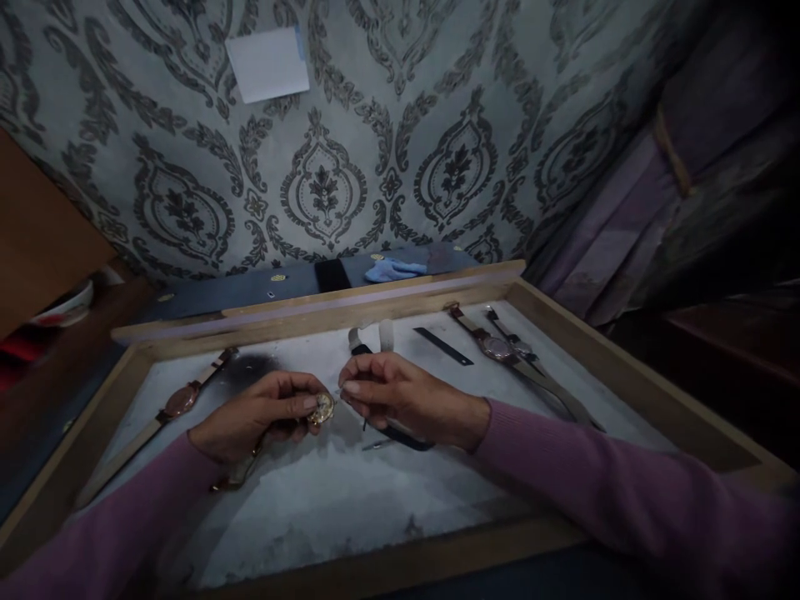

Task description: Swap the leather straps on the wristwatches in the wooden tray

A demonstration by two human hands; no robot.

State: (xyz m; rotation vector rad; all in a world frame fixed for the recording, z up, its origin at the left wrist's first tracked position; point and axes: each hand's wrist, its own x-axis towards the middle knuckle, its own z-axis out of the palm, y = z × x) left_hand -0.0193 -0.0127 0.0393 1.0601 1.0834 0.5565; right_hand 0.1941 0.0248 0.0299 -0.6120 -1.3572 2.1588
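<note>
My left hand (268, 410) is closed on a gold-coloured watch (322, 409), its round face tilted up between thumb and fingers. Part of a strap with a gold buckle (234, 479) hangs below that hand. Just right of the watch, my right hand (400, 396) is pinched near the case's edge; what its fingertips hold is too small to name. Under the right hand lies a dark strap (409, 438), partly hidden, with a thin metal tool (378, 446) beside it. All this is over the white surface of a wooden-framed tray (325, 562).
A brown-strapped watch (181, 401) lies at the tray's left. Two more watches (498, 347) (522, 348) and a dark flat strip (443, 346) lie at the right. A white band (386, 335) sits behind my right hand. Beyond the raised frame is a blue cloth (393, 270).
</note>
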